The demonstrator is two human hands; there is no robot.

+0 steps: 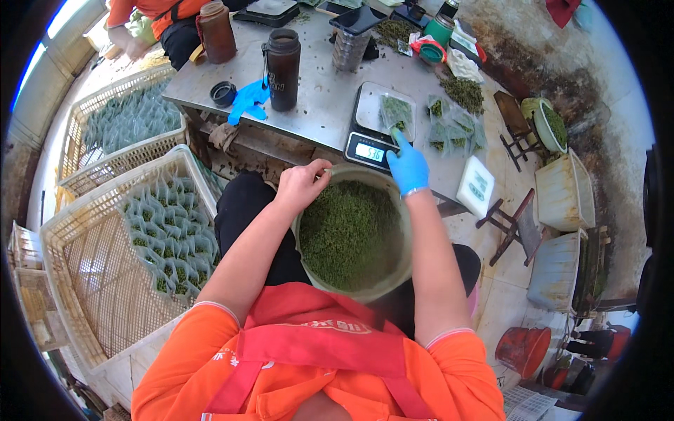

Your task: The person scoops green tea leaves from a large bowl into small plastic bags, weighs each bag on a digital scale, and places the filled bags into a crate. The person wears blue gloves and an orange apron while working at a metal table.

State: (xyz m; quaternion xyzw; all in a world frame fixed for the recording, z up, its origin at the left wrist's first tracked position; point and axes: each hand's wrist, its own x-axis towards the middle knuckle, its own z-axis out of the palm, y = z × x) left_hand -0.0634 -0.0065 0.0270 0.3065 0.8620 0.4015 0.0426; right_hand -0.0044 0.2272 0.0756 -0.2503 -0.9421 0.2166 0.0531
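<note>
Head view: the clear bag of green bits [395, 111] lies on the scale [366, 116], just past our nearer right fingers [400, 140]; we can't tell if they pinch it. Our left fingers [319, 166] press together by the tub [399, 235].
</note>
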